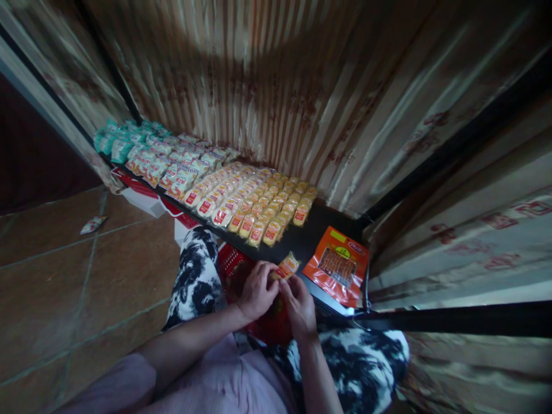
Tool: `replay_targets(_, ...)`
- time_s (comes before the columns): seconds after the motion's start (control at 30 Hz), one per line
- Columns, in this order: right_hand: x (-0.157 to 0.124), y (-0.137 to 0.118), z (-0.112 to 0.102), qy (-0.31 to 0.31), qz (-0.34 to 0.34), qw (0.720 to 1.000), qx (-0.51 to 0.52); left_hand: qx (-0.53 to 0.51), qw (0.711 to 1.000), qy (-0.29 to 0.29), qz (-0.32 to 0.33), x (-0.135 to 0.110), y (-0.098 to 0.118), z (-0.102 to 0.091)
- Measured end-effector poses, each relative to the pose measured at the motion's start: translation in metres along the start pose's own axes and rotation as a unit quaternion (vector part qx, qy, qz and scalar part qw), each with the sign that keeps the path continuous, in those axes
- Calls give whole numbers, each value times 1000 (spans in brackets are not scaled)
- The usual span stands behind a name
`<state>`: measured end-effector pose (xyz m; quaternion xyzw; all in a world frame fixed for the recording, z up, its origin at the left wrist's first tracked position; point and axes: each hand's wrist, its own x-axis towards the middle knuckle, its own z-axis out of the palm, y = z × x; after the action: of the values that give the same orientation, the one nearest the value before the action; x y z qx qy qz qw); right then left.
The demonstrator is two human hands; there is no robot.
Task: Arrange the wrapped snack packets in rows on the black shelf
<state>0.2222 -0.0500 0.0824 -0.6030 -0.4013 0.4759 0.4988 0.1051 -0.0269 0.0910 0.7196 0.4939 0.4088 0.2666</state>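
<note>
Between both hands I hold a small yellow snack packet (287,267) with a red label, just over the front edge of the black shelf (297,246). My left hand (259,289) pinches its left end. From below, my right hand (298,305) grips the lower edge with thumb and fingers. Beyond them, rows of yellow-wrapped snack packets (272,231) lie overlapped on the shelf, beside rows of white-wrapped ones (223,215). A large orange snack bag (338,265) lies flat to the right of my hands.
Farther left are white-and-red packets (179,179) and teal packets (122,150). Red baskets (230,260) and a white box (144,201) sit under the shelf. One packet (92,225) lies on the tiled floor. A curtain (267,86) and black poles (457,138) border the shelf.
</note>
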Motion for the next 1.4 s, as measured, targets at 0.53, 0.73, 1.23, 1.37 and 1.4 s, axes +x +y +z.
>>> replay_targets(0.53,40,-31,-9,20,-106,980,-164,-38,999,16,-2,35,-4,22)
replay_targets(0.73,53,-32,-7,69,-126,956,-254,-30,999,24,22,43,-8,30)
replay_targets(1.23,92,-30,-14,136,-127,909,-372,-7,999,3,34,55,-15,51)
replay_targets(1.37,100,-31,-15,136,-113,900,-399,-12,1000,-21,15,58,-12,56)
replay_targets(1.4,102,-32,-16,136,-107,898,-403,-10,999,-29,12,59,-10,57)
